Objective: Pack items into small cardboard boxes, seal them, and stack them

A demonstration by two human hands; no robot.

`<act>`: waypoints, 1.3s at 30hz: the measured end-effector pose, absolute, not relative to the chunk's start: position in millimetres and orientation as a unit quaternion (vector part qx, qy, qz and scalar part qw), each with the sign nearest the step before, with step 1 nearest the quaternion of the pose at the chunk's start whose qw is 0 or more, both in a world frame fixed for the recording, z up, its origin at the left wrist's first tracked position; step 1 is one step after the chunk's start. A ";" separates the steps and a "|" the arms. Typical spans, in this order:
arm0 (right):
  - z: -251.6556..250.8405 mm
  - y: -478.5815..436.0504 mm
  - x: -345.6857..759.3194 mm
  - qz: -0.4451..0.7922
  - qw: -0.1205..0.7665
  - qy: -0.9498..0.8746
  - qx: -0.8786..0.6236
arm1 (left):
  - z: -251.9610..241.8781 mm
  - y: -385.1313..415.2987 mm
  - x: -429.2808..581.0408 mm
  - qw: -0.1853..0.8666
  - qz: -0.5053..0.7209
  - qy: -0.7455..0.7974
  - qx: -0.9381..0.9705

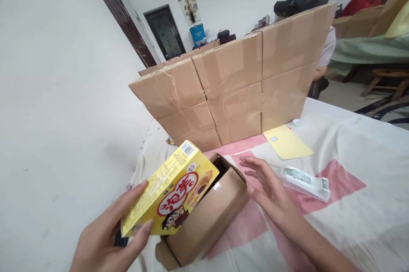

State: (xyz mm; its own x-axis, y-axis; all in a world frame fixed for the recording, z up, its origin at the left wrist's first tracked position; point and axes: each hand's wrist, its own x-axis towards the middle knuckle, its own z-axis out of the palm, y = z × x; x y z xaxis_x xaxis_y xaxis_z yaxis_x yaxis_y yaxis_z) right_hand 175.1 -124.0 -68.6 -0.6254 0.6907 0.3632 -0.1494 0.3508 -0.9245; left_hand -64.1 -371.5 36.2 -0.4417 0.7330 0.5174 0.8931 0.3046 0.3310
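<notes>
A yellow snack box (pixel 172 191) with red lettering and a cartoon figure is gripped between the thumb and fingers of my left hand (pixel 111 229). It is tilted over the left side of an open brown cardboard box (pixel 211 216), hiding part of its opening. The cardboard box lies at a slant on the cloth, with a flap out at its near end. Beside its right edge is my right hand (pixel 271 191), fingers spread and holding nothing.
Behind stands a tall cardboard partition (pixel 233 89). A white tape dispenser (pixel 305 182) and a yellow sheet (pixel 287 142) lie to the right on the pink and white cloth (pixel 367 216). A person (pixel 322 55) is behind the partition; another person (pixel 361 1) is at the upper right.
</notes>
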 end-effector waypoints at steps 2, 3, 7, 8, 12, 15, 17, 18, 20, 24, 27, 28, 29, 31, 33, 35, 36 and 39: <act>-64.8 -106.5 172.5 0.516 0.327 -0.774 -0.165 | 39.8 -370.5 -62.1 0.124 -0.300 -0.794 -0.513; -66.7 -97.9 169.3 0.506 0.292 -0.797 -0.149 | 41.6 -370.7 -61.1 0.118 -0.303 -0.795 -0.512; -92.8 -70.1 151.7 0.536 0.162 -0.826 -0.065 | 44.7 -376.0 -62.6 0.103 -0.308 -0.816 -0.478; -102.1 -66.6 148.4 0.545 0.151 -0.823 -0.051 | 44.2 -377.9 -64.9 0.098 -0.311 -0.820 -0.470; -138.5 -67.6 144.2 0.565 0.164 -0.808 -0.032 | 36.2 -385.9 -80.1 0.069 -0.296 -0.828 -0.472; -156.4 -75.1 142.7 0.590 0.170 -0.789 -0.029 | 24.7 -391.5 -90.7 0.063 -0.266 -0.835 -0.478; -163.5 -79.8 139.3 0.601 0.173 -0.780 -0.016 | 18.4 -391.4 -92.2 0.038 -0.256 -0.833 -0.490; -166.3 -82.0 137.2 0.605 0.171 -0.778 -0.006 | 16.7 -388.9 -90.4 0.011 -0.247 -0.830 -0.500; -170.8 -85.8 133.7 0.608 0.164 -0.777 0.012 | 17.3 -377.5 -81.9 -0.064 -0.218 -0.825 -0.517; -176.0 -89.6 133.7 0.587 0.145 -0.796 0.022 | 27.8 -336.3 -55.2 -0.233 -0.099 -0.811 -0.528; -175.0 -89.3 137.4 0.557 0.136 -0.819 0.027 | 33.0 -307.9 -39.8 -0.305 0.004 -0.795 -0.524; -174.0 -89.0 138.6 0.548 0.134 -0.825 0.030 | 33.5 -301.3 -36.4 -0.305 0.036 -0.796 -0.521; -172.9 -88.8 139.8 0.540 0.129 -0.831 0.032 | 33.5 -296.1 -33.6 -0.298 0.070 -0.799 -0.518; -170.9 -88.3 141.6 0.531 0.116 -0.838 0.037 | 32.8 -288.8 -29.5 -0.274 0.140 -0.804 -0.509; -169.9 -87.9 142.8 0.532 0.101 -0.840 0.037 | 31.8 -285.1 -26.9 -0.264 0.196 -0.803 -0.497; -170.1 -87.4 143.1 0.534 0.095 -0.839 0.034 | 31.0 -285.1 -26.4 -0.264 0.214 -0.803 -0.489; -170.6 -87.3 142.8 0.536 0.097 -0.838 0.032 | 30.8 -286.8 -27.1 -0.266 0.207 -0.807 -0.484; -172.4 -88.0 140.2 0.539 0.106 -0.835 0.032 | 29.3 -297.2 -32.0 -0.270 0.134 -0.837 -0.457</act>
State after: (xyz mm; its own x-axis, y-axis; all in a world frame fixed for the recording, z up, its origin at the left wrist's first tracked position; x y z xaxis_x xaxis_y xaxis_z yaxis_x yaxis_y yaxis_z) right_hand 140.2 -88.0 -172.4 -0.9753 0.0606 0.2124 -0.1686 0.4171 -0.8931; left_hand -32.0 -297.2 29.3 -0.4357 0.6929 -0.5745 0.8379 0.5453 0.0222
